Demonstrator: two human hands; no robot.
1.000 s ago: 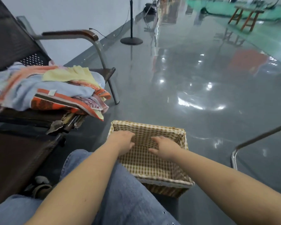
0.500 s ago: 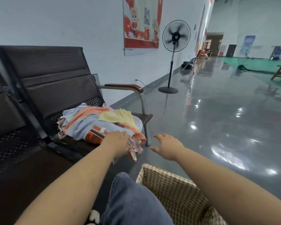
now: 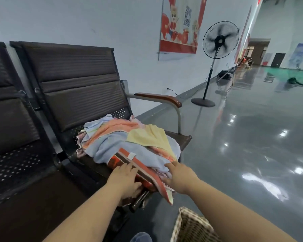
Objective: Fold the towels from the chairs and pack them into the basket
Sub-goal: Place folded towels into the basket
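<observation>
A loose pile of towels lies on the brown chair seat (image 3: 184, 138): a yellow towel (image 3: 147, 137) on top, a light blue towel (image 3: 110, 145) under it, and an orange striped towel (image 3: 147, 170) hanging over the front edge. My left hand (image 3: 125, 179) rests on the striped towel with its fingers laid flat. My right hand (image 3: 179, 177) touches the pile's front right side, its fingertips on the blue cloth. Only a corner of the checked wicker basket (image 3: 187, 224) shows, on the floor at the bottom edge below my right forearm.
The chair has a wooden armrest (image 3: 161, 98) on its right side, and a second brown seat (image 3: 12, 163) adjoins it on the left. A standing fan (image 3: 217, 42) is by the wall farther back. Glossy grey floor stretches to the right.
Both hands left the basket and reached up and forward onto the towel pile. The view rose from the basket to the chair.
</observation>
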